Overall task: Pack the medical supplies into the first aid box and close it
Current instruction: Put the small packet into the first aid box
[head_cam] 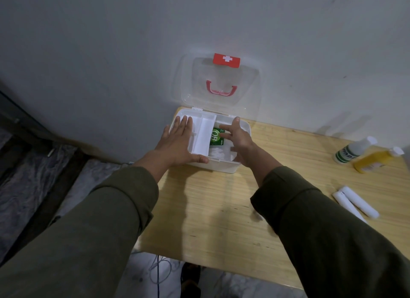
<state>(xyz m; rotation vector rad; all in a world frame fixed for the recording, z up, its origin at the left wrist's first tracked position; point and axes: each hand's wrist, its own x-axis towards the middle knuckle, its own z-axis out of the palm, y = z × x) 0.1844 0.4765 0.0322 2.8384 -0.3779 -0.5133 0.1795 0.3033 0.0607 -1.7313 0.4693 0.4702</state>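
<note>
Both arms are extended forward, each covered to the wrist by a dark olive sleeve (pixel 106 220). The left hand (pixel 177 142) is laid flat, palm down, its 4 fingers held straight and close together, the thumb (pixel 199 159) spread out to the side. The right hand (pixel 238 137) is held palm down with fingers loosely curled and slightly parted, the index finger (pixel 224 127) pointed leftward. Nothing is seen clasped in either hand.

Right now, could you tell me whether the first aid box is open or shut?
Open: the clear lid stands upright against the wall, above the white box.
</note>
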